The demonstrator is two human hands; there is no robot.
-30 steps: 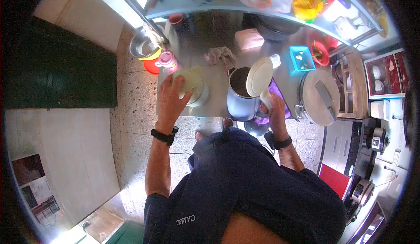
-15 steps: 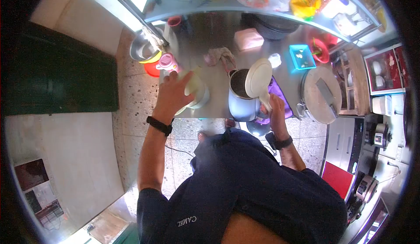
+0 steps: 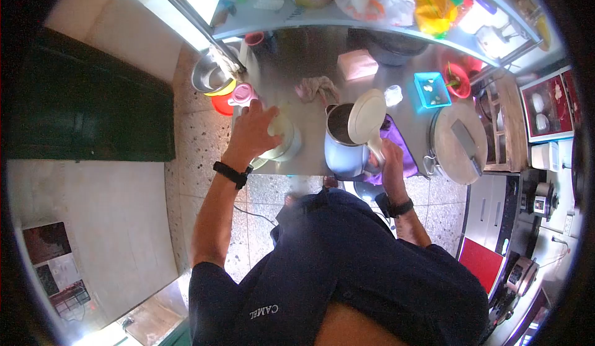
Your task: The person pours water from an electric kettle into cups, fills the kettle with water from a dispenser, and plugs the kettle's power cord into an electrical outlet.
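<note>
A kettle with a light-blue body stands near the table's front edge, its cream lid raised and its dark inside showing. My right hand is closed around the kettle's handle. My left hand has its fingers spread over the left side of a pale, yellowish-white container. Whether it touches that container I cannot tell. Just beyond its fingertips stands a pink-topped bottle or cup. Behind the kettle lies a crumpled cloth, and a purple cloth or bag is to its right.
A round board with a cleaver lies at the right. Behind it are a blue tray and a red bowl. A pink block-shaped package sits farther back under a shelf. Metal bowls are at the left.
The view has shifted slightly, so the table appears a little lower and to the right. My right hand stays on the kettle's handle; my left hand remains spread by the pale container.
</note>
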